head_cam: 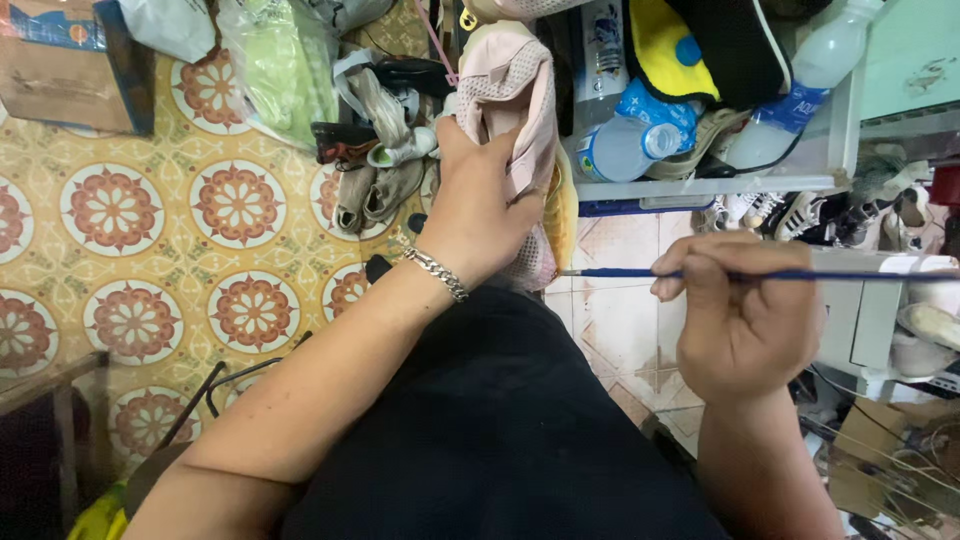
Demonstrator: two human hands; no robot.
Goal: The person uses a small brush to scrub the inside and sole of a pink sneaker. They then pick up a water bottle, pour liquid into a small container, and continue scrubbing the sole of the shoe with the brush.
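While the left hand [478,205] wraps around a pink mesh shoe [510,90] from the 7 o'clock side, its grip is closed on the upper, fingers pressing into the fabric and thumb across the near face. A silver chain bracelet [437,272] sits at that wrist. The shoe stands at about 12 o'clock from the lap, held up above the dark apron [500,430], toe or heel end pointing away; which end cannot be told.

Right hand [735,320] at 3 o'clock: grip closed on a thin blue-handled brush [800,274], pinched pencil-fashion, shaft lying level. The tip reaches toward the shoe's lower edge at 9 o'clock of the hand; touching or just short cannot be told.

Handling, as a judgement: the shoe looks light and soft. The mesh dents under the fingers, so it likely folds if taken by the upper alone; the sole side should give the firmer hold. The mesh offers friction, not slippery. The brush is light, stiff and thin, prone to rolling in a loose pinch.

Around: patterned floor tiles [130,215] at 9 o'clock, a heap of worn shoes [375,180] at 11 o'clock, plastic bottles [625,148] on a white shelf [700,184] at 1 o'clock.
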